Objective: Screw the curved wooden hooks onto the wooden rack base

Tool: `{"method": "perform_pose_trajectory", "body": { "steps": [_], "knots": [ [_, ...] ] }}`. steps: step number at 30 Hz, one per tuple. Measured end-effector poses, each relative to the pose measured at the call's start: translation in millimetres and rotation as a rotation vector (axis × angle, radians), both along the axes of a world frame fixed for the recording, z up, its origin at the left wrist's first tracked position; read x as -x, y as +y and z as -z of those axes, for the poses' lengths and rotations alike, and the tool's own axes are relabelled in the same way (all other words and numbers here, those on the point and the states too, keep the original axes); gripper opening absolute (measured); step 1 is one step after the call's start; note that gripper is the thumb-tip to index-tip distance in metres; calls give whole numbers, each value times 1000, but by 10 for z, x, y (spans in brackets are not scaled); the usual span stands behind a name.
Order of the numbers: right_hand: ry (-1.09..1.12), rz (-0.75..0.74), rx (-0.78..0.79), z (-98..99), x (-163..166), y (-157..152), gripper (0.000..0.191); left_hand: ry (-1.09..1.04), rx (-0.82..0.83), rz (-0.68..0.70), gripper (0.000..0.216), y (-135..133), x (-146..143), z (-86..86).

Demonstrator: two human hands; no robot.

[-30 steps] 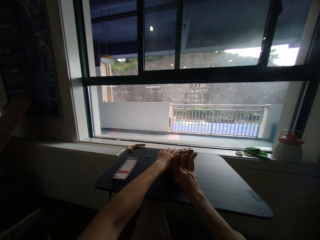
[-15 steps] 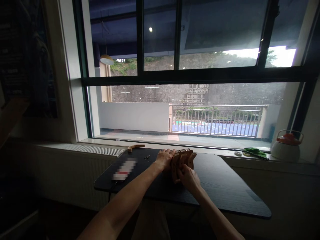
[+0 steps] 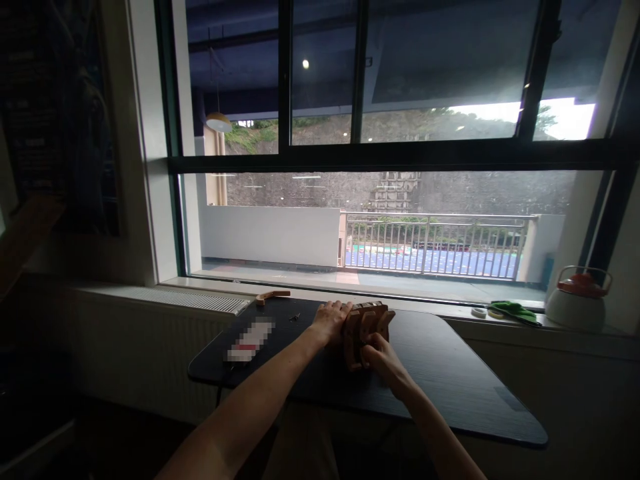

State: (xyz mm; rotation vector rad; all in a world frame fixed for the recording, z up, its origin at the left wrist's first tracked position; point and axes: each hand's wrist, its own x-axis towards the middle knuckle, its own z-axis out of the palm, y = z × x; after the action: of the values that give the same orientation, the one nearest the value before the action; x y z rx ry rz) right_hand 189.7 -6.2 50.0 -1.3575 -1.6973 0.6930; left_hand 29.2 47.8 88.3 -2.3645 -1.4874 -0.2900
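Observation:
A small wooden assembly (image 3: 364, 327) of several upright slats stands on the dark table (image 3: 450, 373) near its far edge. My left hand (image 3: 330, 321) is closed over the assembly's left side and steadies it. My right hand (image 3: 383, 357) is against its near right side, fingers curled on one of the slats. What the fingertips pinch is hidden.
A loose curved wooden piece (image 3: 273, 295) lies on the sill at the table's far left, with small dark screws (image 3: 295, 316) beside it. A blurred flat object (image 3: 249, 340) lies on the left of the table. A white kettle (image 3: 577, 300) and a green cloth (image 3: 515, 310) sit on the sill at right.
My right hand has shifted slightly along the near side of the wooden assembly. The left hand has stayed where it was. The camera has tipped a little.

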Motion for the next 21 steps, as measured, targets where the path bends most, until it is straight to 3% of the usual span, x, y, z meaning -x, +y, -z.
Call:
{"method": "perform_pose_trajectory", "body": {
  "steps": [4, 7, 9, 12, 16, 21],
  "knots": [
    [246, -173, 132, -106, -10, -110, 36, 2, -2, -2, 84, -8, -4, -9],
    [323, -230, 115, -82, -32, -105, 46, 3, 12, -11, 86, -11, -7, -16],
    [288, -185, 57, -20, -64, -63, 48, 3, 21, -16, 86, -11, -9, -18],
    [81, -4, -123, 64, -127, -8, 39, 1, 21, -15, 83, -9, -9, -17],
    [-356, 216, -315, 98, -169, -51, 29, 6, -1, -3, 83, -4, -2, -12],
    [-625, 201, -479, 136, -78, -160, 20, 12, -10, 5, 82, -14, 1, -23]
  ]
}}
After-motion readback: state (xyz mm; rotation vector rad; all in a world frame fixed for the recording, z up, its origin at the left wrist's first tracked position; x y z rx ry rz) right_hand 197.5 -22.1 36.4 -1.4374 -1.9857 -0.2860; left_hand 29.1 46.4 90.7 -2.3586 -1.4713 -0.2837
